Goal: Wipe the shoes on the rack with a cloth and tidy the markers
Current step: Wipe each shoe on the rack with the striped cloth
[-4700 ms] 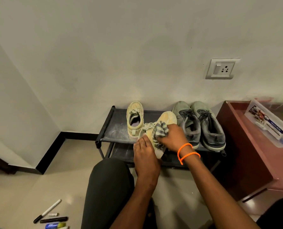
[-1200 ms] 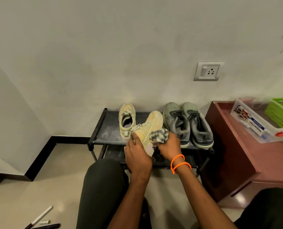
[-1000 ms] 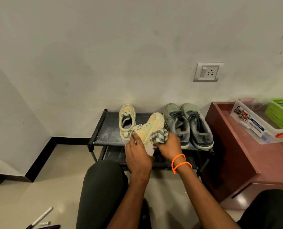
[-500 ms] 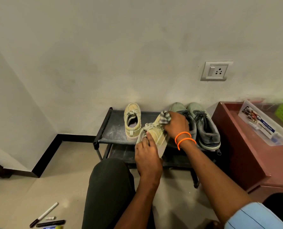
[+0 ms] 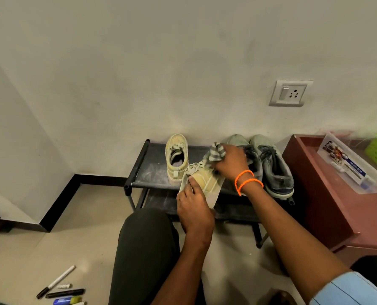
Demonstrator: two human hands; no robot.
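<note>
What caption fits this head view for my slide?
Left hand holds a yellow shoe while right hand wipes it with a striped cloth.

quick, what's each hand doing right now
Left hand: holds the yellow shoe by its heel end.
Right hand: grips the striped cloth, at the shoe's toe end.

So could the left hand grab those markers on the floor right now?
Probably not yet. The left hand is busy gripping the yellow shoe, which the right hand wipes with the cloth. The markers lie low on its side with bare floor between, so it might reach them after letting go.
</note>
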